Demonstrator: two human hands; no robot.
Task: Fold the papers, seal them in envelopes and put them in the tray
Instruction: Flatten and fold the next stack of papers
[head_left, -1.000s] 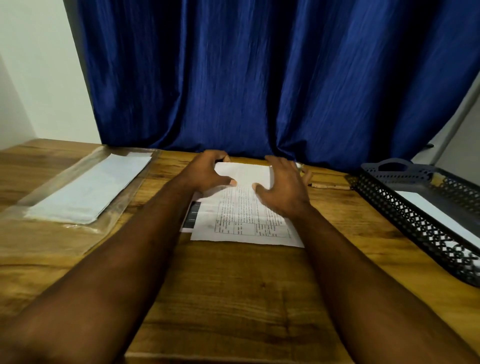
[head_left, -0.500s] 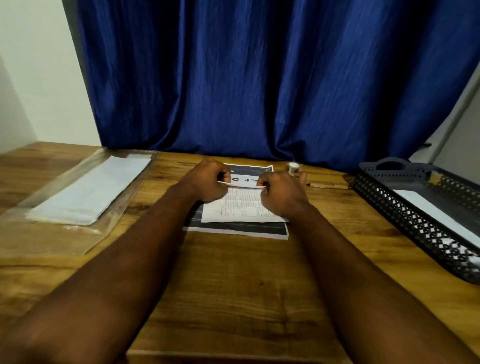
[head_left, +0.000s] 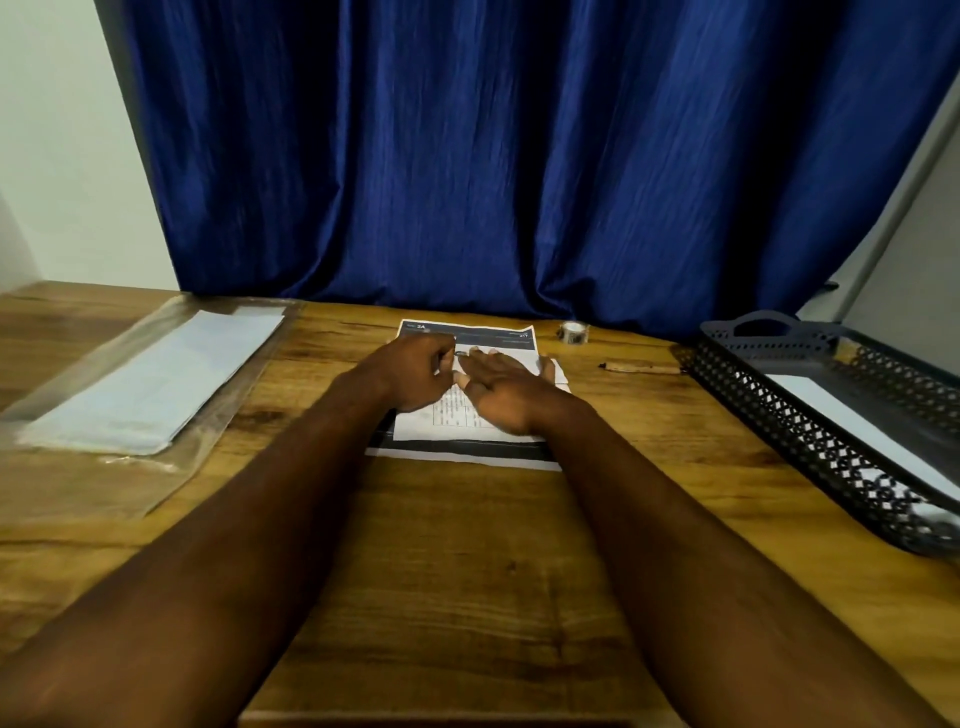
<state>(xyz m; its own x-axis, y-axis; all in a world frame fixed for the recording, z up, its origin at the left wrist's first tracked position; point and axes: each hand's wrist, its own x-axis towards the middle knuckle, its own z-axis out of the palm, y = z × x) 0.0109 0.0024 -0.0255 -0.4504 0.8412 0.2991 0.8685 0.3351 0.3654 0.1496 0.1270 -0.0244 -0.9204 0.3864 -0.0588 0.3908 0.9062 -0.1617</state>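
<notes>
Wooden desk (head_left: 467, 571), folded paper (head_left: 457, 422) long axis left-right, fold facing curtain (head_left: 519, 156); left grip (head_left: 413, 371) pinching it, right grip (head_left: 506, 389) pressing flat

The printed sheet (head_left: 467, 332) on the surface (head_left: 467, 571) shows "2A" in white at the left end of its dark header band. At the band's right end is a smaller mark, perhaps digits, too blurred to read. The table print on the folded paper (head_left: 457, 421) atop that sheet is illegible.
</notes>
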